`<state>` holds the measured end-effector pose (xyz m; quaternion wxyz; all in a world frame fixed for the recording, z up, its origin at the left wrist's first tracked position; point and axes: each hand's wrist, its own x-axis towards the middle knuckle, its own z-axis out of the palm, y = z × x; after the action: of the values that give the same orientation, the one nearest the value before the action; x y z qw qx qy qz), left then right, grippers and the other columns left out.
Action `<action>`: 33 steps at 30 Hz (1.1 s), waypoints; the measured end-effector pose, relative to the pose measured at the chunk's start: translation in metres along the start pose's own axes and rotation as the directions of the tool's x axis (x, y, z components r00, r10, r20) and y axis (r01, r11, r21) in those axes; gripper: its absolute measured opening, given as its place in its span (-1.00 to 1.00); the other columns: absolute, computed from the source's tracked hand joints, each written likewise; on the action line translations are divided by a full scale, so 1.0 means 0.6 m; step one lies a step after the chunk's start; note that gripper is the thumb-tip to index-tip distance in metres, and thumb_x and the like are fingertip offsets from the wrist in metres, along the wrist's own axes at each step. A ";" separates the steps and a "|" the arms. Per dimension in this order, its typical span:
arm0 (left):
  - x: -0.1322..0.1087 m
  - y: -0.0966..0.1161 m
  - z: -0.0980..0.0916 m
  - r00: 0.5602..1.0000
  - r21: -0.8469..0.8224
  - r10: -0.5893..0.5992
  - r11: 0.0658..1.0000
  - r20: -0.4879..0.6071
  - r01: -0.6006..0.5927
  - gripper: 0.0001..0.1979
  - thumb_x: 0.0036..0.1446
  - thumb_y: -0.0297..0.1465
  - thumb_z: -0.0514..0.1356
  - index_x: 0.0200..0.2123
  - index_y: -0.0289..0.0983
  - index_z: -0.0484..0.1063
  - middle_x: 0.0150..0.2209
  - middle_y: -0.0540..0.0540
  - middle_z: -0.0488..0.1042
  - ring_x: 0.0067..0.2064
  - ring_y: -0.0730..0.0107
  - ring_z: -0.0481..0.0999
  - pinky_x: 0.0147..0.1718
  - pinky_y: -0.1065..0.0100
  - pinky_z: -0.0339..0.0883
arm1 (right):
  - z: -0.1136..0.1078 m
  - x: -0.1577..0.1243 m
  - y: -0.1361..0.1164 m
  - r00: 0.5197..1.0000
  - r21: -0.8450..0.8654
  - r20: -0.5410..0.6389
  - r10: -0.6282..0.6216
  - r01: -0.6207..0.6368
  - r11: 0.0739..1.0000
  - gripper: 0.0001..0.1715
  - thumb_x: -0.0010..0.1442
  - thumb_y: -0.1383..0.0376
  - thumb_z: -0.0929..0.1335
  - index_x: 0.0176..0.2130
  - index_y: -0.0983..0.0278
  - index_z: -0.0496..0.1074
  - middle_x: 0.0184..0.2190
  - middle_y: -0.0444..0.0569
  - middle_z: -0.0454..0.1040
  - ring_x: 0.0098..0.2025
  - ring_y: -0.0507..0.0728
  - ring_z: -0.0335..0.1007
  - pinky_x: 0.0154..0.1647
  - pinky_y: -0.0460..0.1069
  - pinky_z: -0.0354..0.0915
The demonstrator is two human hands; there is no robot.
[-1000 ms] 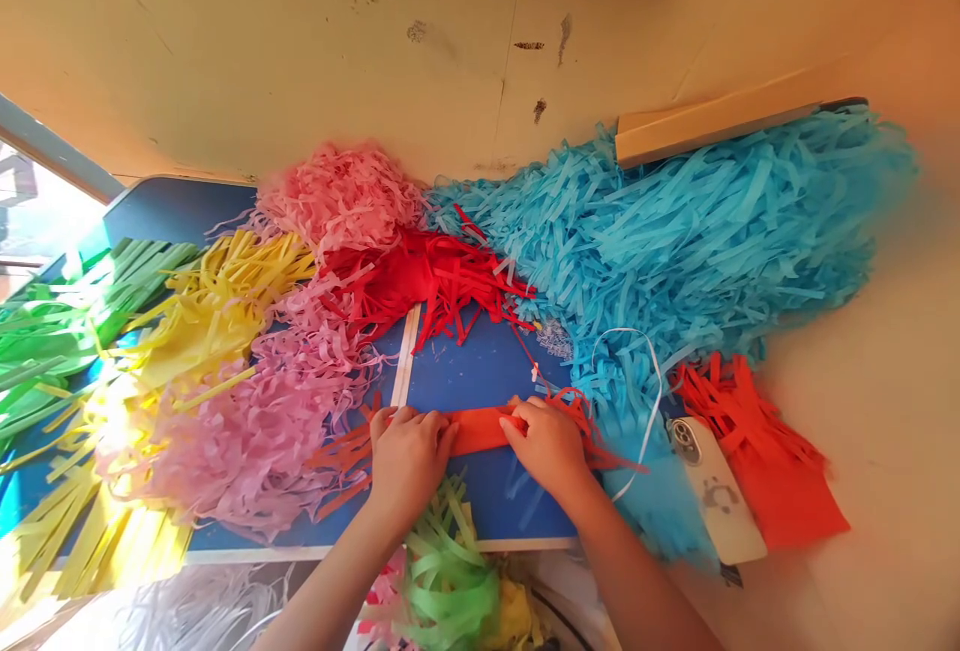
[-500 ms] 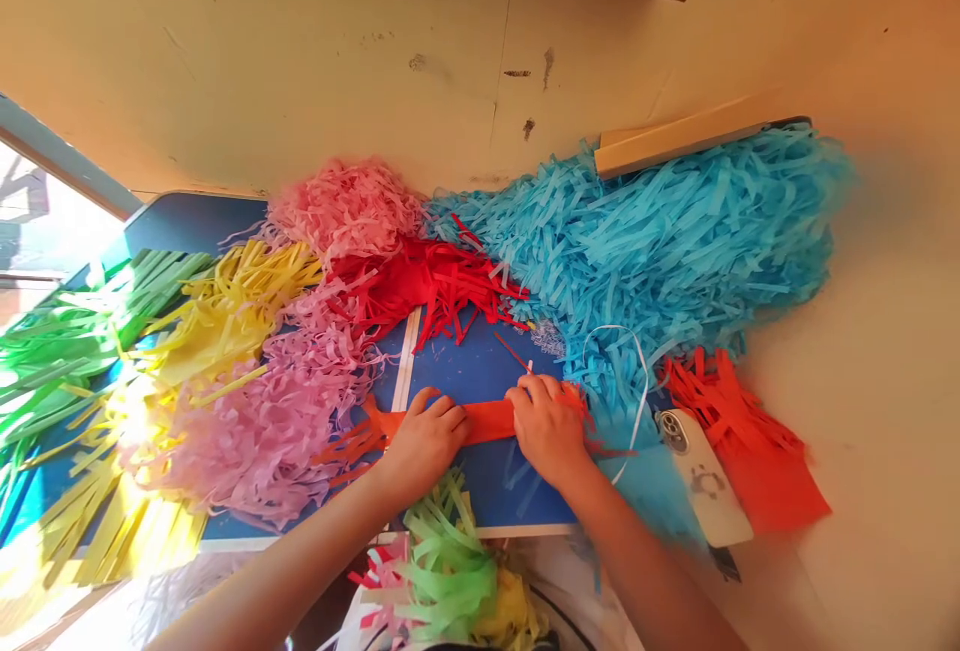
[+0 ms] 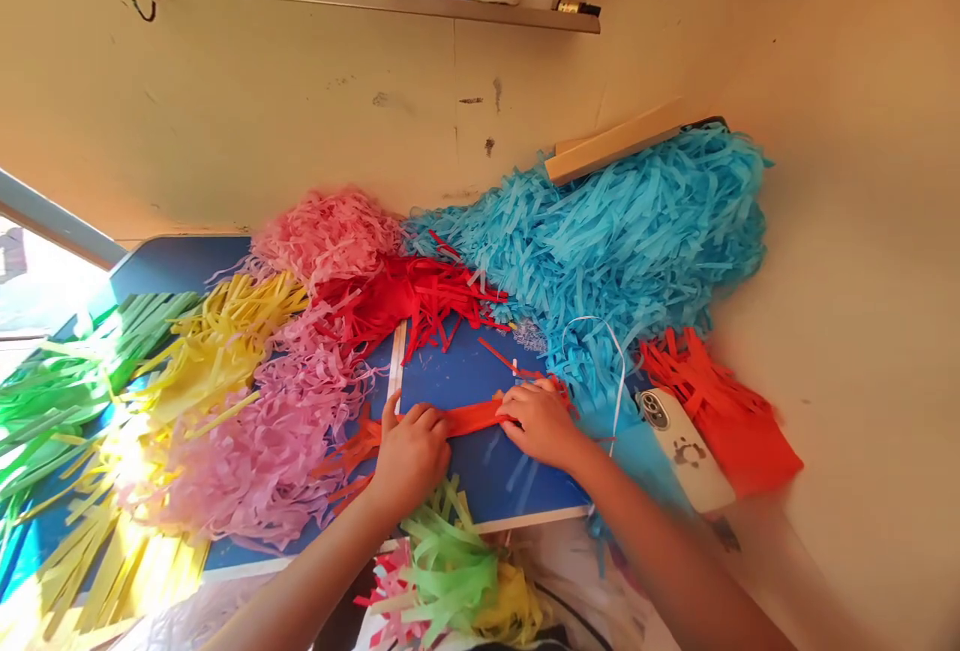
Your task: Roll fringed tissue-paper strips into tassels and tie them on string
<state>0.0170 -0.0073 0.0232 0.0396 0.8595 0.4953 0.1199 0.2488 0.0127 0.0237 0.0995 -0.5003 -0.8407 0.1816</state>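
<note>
A strip of orange tissue paper [image 3: 474, 418] with fringed ends lies across the blue table [image 3: 480, 476]. My left hand [image 3: 416, 446] is closed on its left part, thumb pointing away from me. Around the right part, my right hand [image 3: 538, 421] has its fingers curled, gripping the paper. Orange fringe [image 3: 360, 446] spreads out left of my left hand, and a little more shows beyond my right hand. Just past the right hand lie a thin red strip [image 3: 499, 353] and a pile of blue fringed paper [image 3: 600, 261].
Red fringe [image 3: 427, 296], pink fringe [image 3: 330, 236], lilac fringe [image 3: 262, 451], yellow fringe [image 3: 202, 371] and green fringe [image 3: 90, 381] cover the left side. A phone [image 3: 686, 451] lies beside orange-red paper [image 3: 750, 446] at right. A shelf [image 3: 337, 3] juts from the wall above.
The view has tilted up, showing more of the shelf. Both hands keep hold of the orange strip; the left hand has turned slightly, and the strip between them looks narrower and more gathered.
</note>
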 end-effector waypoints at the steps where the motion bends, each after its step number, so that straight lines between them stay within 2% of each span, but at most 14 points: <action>1: -0.001 -0.004 -0.002 1.000 -0.035 -0.018 0.999 -0.014 0.017 -0.86 0.16 -0.48 0.17 -0.29 -0.20 0.54 -0.26 -0.05 0.58 -0.11 0.17 0.52 0.27 -0.20 -0.18 | -0.002 0.002 0.004 1.000 0.018 0.002 0.011 -0.011 1.000 -0.85 0.24 0.36 0.36 -0.27 0.21 0.56 -0.20 -0.07 0.55 -0.12 0.14 0.37 -0.05 0.09 0.02; 6: -0.004 -0.021 0.002 0.997 -0.141 -0.075 0.987 -0.010 0.073 -0.79 0.28 -0.35 0.12 -0.27 -0.13 0.58 -0.25 -0.03 0.60 -0.09 0.17 0.51 0.20 -0.15 -0.08 | -0.005 0.008 0.018 0.999 0.067 -0.010 0.036 -0.036 0.997 -0.88 0.23 0.26 0.42 -0.34 0.16 0.59 -0.35 -0.16 0.53 -0.19 0.09 0.33 -0.18 0.03 0.01; 10: -0.001 -0.032 0.009 0.992 -0.169 -0.124 0.977 0.030 0.127 -0.74 0.30 -0.29 0.10 -0.32 -0.14 0.58 -0.26 -0.05 0.58 -0.09 0.15 0.49 0.12 -0.07 0.03 | 0.003 0.013 0.020 0.997 0.089 -0.027 0.067 -0.064 0.994 -0.78 0.25 0.24 0.41 -0.44 0.20 0.56 -0.39 -0.17 0.50 -0.24 0.07 0.27 -0.24 0.00 0.00; 14: 0.013 -0.027 0.007 0.985 -0.124 -0.161 0.978 0.064 0.167 -0.68 0.30 -0.28 0.08 -0.42 -0.19 0.55 -0.33 -0.06 0.57 -0.15 0.16 0.47 0.06 -0.03 0.07 | 0.014 0.018 0.015 0.990 0.085 -0.058 0.125 -0.120 0.989 -0.71 0.20 0.29 0.42 -0.54 0.28 0.45 -0.39 -0.14 0.46 -0.23 0.07 0.23 -0.22 0.00 -0.01; 19: 0.032 -0.018 0.001 0.978 -0.035 -0.171 0.984 0.115 0.176 -0.66 0.26 -0.29 0.11 -0.53 -0.23 0.50 -0.43 -0.06 0.53 -0.21 0.16 0.46 -0.01 0.00 0.10 | 0.017 0.021 0.009 0.983 0.057 -0.061 0.174 -0.170 0.984 -0.68 0.16 0.30 0.42 -0.59 0.29 0.37 -0.42 -0.14 0.43 -0.23 0.08 0.20 -0.23 0.01 -0.03; 23: 0.037 -0.021 0.000 0.975 0.007 -0.162 0.987 0.153 0.163 -0.67 0.24 -0.29 0.13 -0.54 -0.23 0.48 -0.43 -0.07 0.53 -0.22 0.15 0.46 -0.03 0.00 0.12 | 0.015 0.024 0.008 0.982 0.029 -0.045 0.186 -0.185 0.982 -0.71 0.14 0.29 0.41 -0.58 0.27 0.37 -0.41 -0.14 0.44 -0.21 0.10 0.22 -0.23 0.02 -0.04; 25: 0.036 -0.024 0.000 0.978 0.017 -0.161 0.987 0.136 0.160 -0.71 0.24 -0.28 0.14 -0.50 -0.22 0.49 -0.42 -0.07 0.53 -0.22 0.15 0.46 -0.03 0.00 0.13 | 0.013 0.025 0.007 0.976 0.006 -0.051 0.212 -0.212 0.977 -0.74 0.13 0.31 0.40 -0.56 0.27 0.37 -0.40 -0.11 0.45 -0.20 0.13 0.24 -0.22 0.03 -0.03; 27: 0.033 -0.027 0.000 0.990 0.022 -0.126 0.992 0.057 0.125 -0.83 0.24 -0.31 0.16 -0.35 -0.21 0.52 -0.31 -0.10 0.55 -0.16 0.13 0.46 0.02 -0.01 0.13 | 0.008 0.026 0.005 0.963 -0.020 -0.083 0.256 -0.259 0.966 -0.86 0.14 0.31 0.39 -0.46 0.26 0.41 -0.32 -0.04 0.47 -0.16 0.18 0.26 -0.19 0.06 -0.01; 28: 0.032 -0.029 -0.001 0.997 0.030 -0.076 0.997 0.013 0.076 -0.88 0.24 -0.35 0.17 -0.27 -0.19 0.52 -0.24 -0.11 0.56 -0.11 0.12 0.45 0.06 -0.01 0.11 | 0.005 0.025 0.003 0.958 -0.049 -0.112 0.264 -0.270 0.962 -0.93 0.15 0.31 0.39 -0.37 0.27 0.43 -0.25 0.01 0.48 -0.12 0.22 0.26 -0.15 0.08 0.00; 29: 0.030 -0.031 -0.001 1.000 0.040 0.000 0.999 -0.014 0.001 -0.87 0.24 -0.40 0.17 -0.20 -0.16 0.52 -0.18 -0.10 0.56 -0.08 0.12 0.44 0.09 -0.01 0.09 | 0.001 0.024 -0.001 0.959 -0.092 -0.140 0.245 -0.259 0.962 -0.92 0.18 0.31 0.37 -0.27 0.27 0.44 -0.17 0.06 0.47 -0.07 0.25 0.25 -0.11 0.10 0.01; 31: 0.028 -0.032 -0.004 0.986 0.064 0.167 0.984 0.002 -0.167 -0.80 0.24 -0.48 0.15 -0.16 -0.11 0.51 -0.15 -0.07 0.55 -0.05 0.15 0.43 0.13 0.00 0.07 | -0.006 0.022 -0.010 0.985 -0.200 -0.132 0.109 -0.134 0.971 -0.87 0.25 0.34 0.32 -0.18 0.27 0.44 -0.11 0.10 0.46 -0.03 0.27 0.24 -0.06 0.14 0.01; 33: 0.028 -0.029 -0.008 0.960 0.067 0.273 0.958 0.067 -0.278 -0.79 0.23 -0.51 0.14 -0.19 -0.11 0.51 -0.22 -0.05 0.56 -0.08 0.17 0.43 0.12 0.01 0.07 | -0.009 0.020 -0.020 0.997 -0.270 -0.026 -0.078 0.068 0.960 -0.86 0.26 0.37 0.28 -0.22 0.28 0.45 -0.20 0.08 0.48 -0.09 0.24 0.27 -0.04 0.15 0.02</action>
<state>0.0092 0.0155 0.0274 0.0042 0.9240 0.3736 0.0807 0.2354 0.0191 0.0333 0.0524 -0.4811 -0.8735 0.0529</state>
